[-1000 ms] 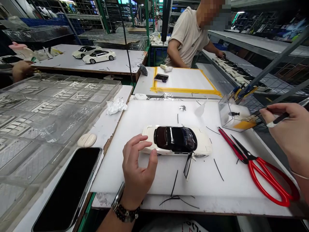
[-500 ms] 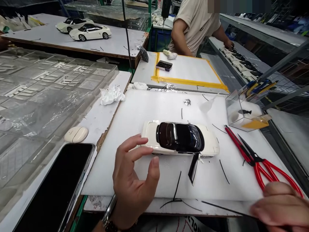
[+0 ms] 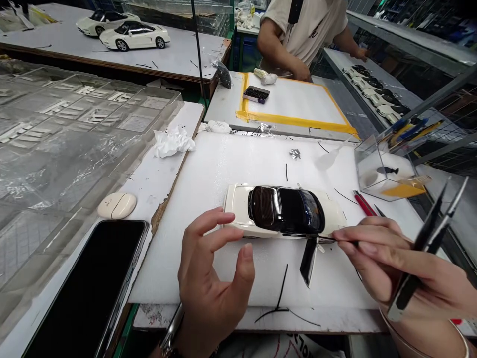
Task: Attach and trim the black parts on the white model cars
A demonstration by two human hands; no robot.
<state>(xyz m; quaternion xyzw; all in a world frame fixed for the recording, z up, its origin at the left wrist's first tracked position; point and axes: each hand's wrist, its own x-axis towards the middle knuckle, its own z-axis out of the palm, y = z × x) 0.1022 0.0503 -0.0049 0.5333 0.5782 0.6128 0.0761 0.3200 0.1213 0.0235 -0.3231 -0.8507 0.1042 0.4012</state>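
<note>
A white model car (image 3: 238, 209) with a glossy black roof lies on the white foam board (image 3: 242, 159), its near door (image 3: 308, 261) swung open. My left hand (image 3: 214, 278) hovers at the car's rear end, fingers apart, index finger near the body, holding nothing. My right hand (image 3: 387, 271) is at the car's front end, fingertips pinched on a thin black strip (image 3: 345, 242) that touches the car by the door. Black tweezers (image 3: 428, 243) are tucked in the same hand, points up.
A phone (image 3: 85, 293) and white earbud case (image 3: 117, 205) lie left, beside clear plastic trays (image 3: 67, 134). Red scissors (image 3: 363, 203) and a clear tool box (image 3: 387, 174) sit right. Black strips (image 3: 281, 288) litter the board. A person (image 3: 305, 30) works at the far bench; two model cars (image 3: 130, 36) stand there.
My right hand has come up from the board's near edge to the car's front with the thin strip, the tweezers now showing. The left hand stayed by the car's rear. The camera tilted down.
</note>
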